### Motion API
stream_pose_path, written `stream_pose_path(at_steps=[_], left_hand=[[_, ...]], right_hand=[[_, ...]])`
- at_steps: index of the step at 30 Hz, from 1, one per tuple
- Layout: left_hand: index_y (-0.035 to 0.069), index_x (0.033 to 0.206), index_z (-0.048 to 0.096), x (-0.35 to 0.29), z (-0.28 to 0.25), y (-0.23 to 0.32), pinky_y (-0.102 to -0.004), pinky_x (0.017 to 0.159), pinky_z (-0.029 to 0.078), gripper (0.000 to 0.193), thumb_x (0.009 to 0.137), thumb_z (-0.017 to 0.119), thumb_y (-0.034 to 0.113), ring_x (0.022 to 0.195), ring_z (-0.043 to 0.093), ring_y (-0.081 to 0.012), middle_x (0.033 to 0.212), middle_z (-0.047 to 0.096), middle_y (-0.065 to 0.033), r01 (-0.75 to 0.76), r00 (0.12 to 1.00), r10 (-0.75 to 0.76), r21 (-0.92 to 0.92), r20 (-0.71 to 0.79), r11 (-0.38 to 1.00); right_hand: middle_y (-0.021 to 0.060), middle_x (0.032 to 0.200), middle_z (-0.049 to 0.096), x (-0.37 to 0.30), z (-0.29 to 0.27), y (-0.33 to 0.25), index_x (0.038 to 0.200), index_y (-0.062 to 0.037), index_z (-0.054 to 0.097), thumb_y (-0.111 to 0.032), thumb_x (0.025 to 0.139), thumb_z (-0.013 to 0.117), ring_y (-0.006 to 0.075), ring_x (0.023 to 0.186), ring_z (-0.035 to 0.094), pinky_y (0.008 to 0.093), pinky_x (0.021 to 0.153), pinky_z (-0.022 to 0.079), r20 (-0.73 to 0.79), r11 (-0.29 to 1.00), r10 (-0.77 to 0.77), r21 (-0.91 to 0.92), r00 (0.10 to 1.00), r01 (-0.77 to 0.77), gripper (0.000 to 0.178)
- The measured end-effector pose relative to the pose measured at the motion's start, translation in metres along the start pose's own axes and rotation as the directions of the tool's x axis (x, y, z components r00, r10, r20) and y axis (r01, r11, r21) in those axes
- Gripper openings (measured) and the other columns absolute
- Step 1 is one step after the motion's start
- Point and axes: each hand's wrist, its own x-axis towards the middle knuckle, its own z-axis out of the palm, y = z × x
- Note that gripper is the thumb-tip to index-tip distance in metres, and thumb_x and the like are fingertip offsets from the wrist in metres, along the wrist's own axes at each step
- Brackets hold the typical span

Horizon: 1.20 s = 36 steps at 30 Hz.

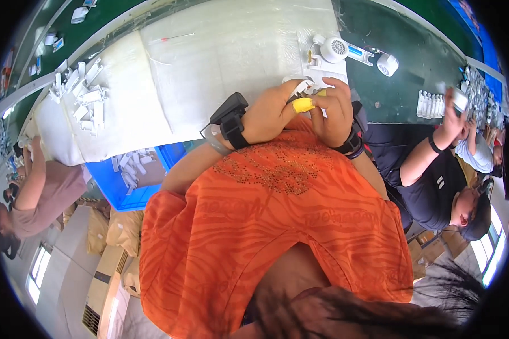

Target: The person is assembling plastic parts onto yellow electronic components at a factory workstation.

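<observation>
Both the left hand (270,114) and the right hand (335,113) are closed in at the fingertips around a small white part (305,86), just by the near edge of the counter (401,93); whether it touches the counter cannot be told. The grip looks like a pinch, so a slip of one thumb could let the part drop over that edge into the orange shirt (283,220) or to the floor. A yellow wrap (303,105) sits at the fingers; it might dull the feel of a small piece, and pressing too hard could crack thin plastic. The fingers hide much of the part, so a crooked fit would be hard to notice.

On the left wrist is a black box (230,111) on a strap, with a grey loop beside it that could snag in a reach across the counter.

Farther out, beyond the right hand toward the far edge, a round white fan (335,50) stands near a second fan (387,64); a careless elbow or sleeve could knock them or pull at thin wires. Near the counter's left edge, a loose pile of white pieces (85,96) could slide if bumped. Below the near edge, a blue bin (116,189) holds more pieces.
</observation>
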Motion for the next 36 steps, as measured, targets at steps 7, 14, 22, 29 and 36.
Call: stream_pose_path(at_steps=[7, 14, 22, 29, 36], left_hand=[[0.006, 0.136, 0.047, 0.0, 0.008, -0.015, -0.0233, 0.051, 0.042, 0.037, 0.1, 0.046, 0.016, 0.055, 0.049, -0.0071, 0.067, 0.053, -0.0007, -0.145, 0.988, 0.146, 0.034, -0.042, 0.989], [-0.001, 0.117, 0.055, -0.002, 0.011, -0.008, -0.0369, 0.071, 0.05, 0.027, 0.093, 0.048, 0.01, 0.082, 0.065, -0.0344, 0.092, 0.065, -0.0216, 0.02, 0.998, -0.023, -0.044, -0.061, 0.999], [0.0, 0.11, 0.057, 0.005, 0.003, -0.016, -0.0296, 0.057, 0.048, 0.024, 0.097, 0.042, 0.013, 0.059, 0.06, -0.0179, 0.081, 0.063, -0.0131, 0.117, 0.992, -0.121, -0.095, -0.039, 0.989], [-0.002, 0.143, 0.034, 0.039, -0.088, -0.026, -0.0277, 0.052, 0.052, 0.062, 0.101, 0.041, 0.043, 0.064, 0.056, -0.0118, 0.088, 0.06, -0.0071, -0.101, 0.956, 0.035, -0.214, -0.29, 0.972], [0.0, 0.138, 0.041, 0.071, -0.234, -0.046, -0.0412, 0.087, 0.053, 0.049, 0.1, 0.043, 0.031, 0.107, 0.061, -0.0268, 0.118, 0.06, -0.0163, -0.194, 0.805, -0.094, -0.41, -0.585, 0.891]], right_hand=[[0.0061, 0.074, 0.053, -0.005, -0.002, -0.001, 0.088, -0.0053, 0.062, 0.005, 0.067, 0.071, 0.0228, 0.066, 0.056, 0.0463, 0.091, 0.048, 0.015, 1.0, 0.005, 0.011, 1.0, -0.005, 0.025], [0.0057, 0.072, 0.051, -0.009, 0.003, -0.002, 0.089, -0.0054, 0.063, 0.005, 0.068, 0.07, 0.0228, 0.066, 0.055, 0.0467, 0.092, 0.048, -0.012, 1.0, 0.027, 0.009, 1.0, -0.027, 0.025], [0.0088, 0.079, 0.059, -0.006, 0.006, 0.006, 0.093, -0.0075, 0.065, -0.001, 0.073, 0.072, 0.0298, 0.075, 0.06, 0.0427, 0.083, 0.05, -0.028, 0.99, 0.143, 0.008, 0.989, -0.143, 0.022], [0.0141, 0.094, 0.069, -0.009, -0.032, 0.124, 0.098, -0.0019, 0.065, -0.003, 0.085, 0.065, 0.0322, 0.088, 0.066, 0.0379, 0.077, 0.052, -0.063, 0.912, 0.282, -0.291, 0.957, -0.288, 0.013], [0.0102, 0.087, 0.068, -0.025, -0.071, 0.233, 0.095, -0.0103, 0.066, -0.017, 0.082, 0.066, 0.0303, 0.08, 0.065, 0.0445, 0.088, 0.046, 0.049, 0.549, 0.347, -0.82, 0.937, -0.16, 0.015]])
